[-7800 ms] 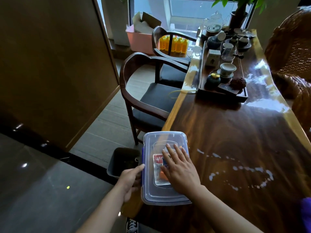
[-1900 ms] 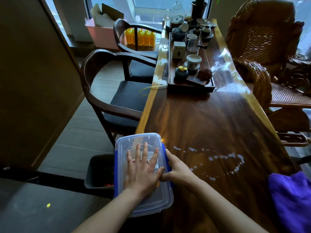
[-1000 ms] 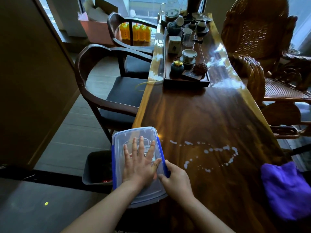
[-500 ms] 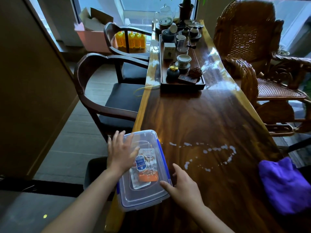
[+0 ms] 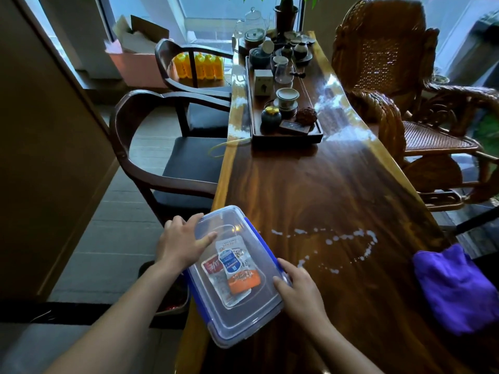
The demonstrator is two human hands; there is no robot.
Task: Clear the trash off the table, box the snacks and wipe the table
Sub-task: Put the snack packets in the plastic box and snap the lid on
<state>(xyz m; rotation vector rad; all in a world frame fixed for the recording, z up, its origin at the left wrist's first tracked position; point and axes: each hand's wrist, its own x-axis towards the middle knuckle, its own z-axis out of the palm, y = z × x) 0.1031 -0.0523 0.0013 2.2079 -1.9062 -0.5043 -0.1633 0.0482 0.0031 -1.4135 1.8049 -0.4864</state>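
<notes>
Snacks (image 5: 235, 268) sealed: my left hand (image 5: 179, 245) clasps the box (image 5: 244, 323) at its far corner, thumb on the lid (image 5: 229, 225), and my right hand (image 5: 299, 292) curls round its blue side latch (image 5: 259, 238). Together they steady it askew at the near-left edge of the worktop (image 5: 310, 190), probably to shift it clear before wiping the white spill (image 5: 334, 240).

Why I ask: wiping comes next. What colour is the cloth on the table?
The cloth is purple, seen best in the head view, near the table's right edge.
</notes>
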